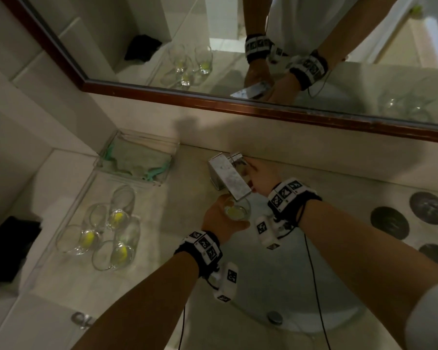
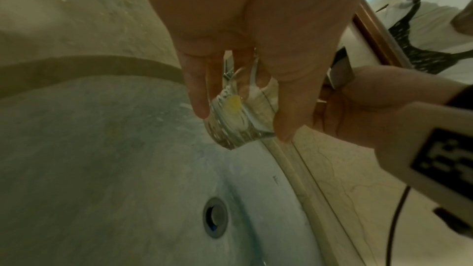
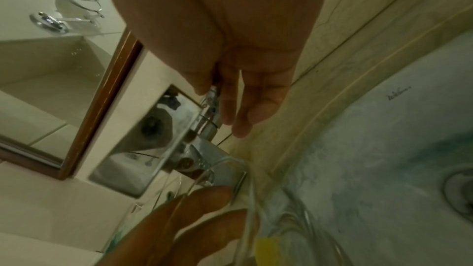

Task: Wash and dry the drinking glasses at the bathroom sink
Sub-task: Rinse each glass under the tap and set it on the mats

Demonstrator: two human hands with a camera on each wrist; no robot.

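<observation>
Glass (image 1: 236,208): under tap (image 1: 230,178) spout, over sink (image 1: 339,294)
Left hand (image 1: 219,218): wrapped round glass wall
Right hand (image 1: 262,178): fingers at tap handle, grip unclear
Handling: light, rigid, breakable, likely slippery wet; hold mid-wall

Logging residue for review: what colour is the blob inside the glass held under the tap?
Yellow, at the glass's base; clearest in the left wrist view.
</observation>
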